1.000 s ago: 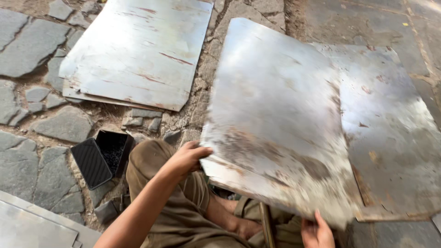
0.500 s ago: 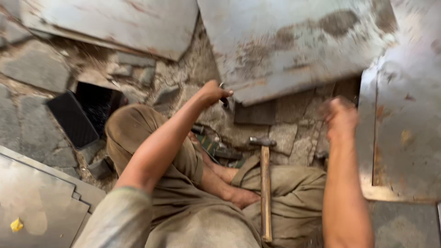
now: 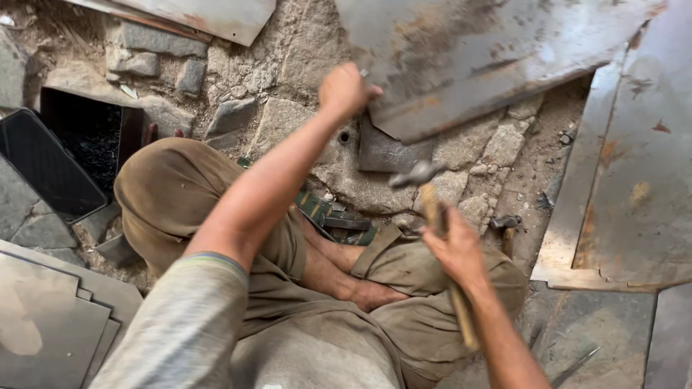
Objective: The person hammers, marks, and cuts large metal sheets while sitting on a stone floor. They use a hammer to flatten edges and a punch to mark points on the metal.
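Since half a second earlier, the right hand has closed around the wooden handle of the hammer and lifted it off the lap, its blurred steel head now hanging just below the sheet's near edge; this suggests striking work is about to start. Largest in view, the rusty metal sheet lies tilted over the stone paving, its near corner resting above a small dark iron block. Another rust-spotted sheet lies flat at right, a further one at top left, and a stack of cut plates at lower left. The person sits cross-legged in brown trousers. A black box stands open beside the left knee. The left hand, fingers curled shut, pinches the sheet's near edge, steadying it. A second small hammer rests on the stones near the right knee.
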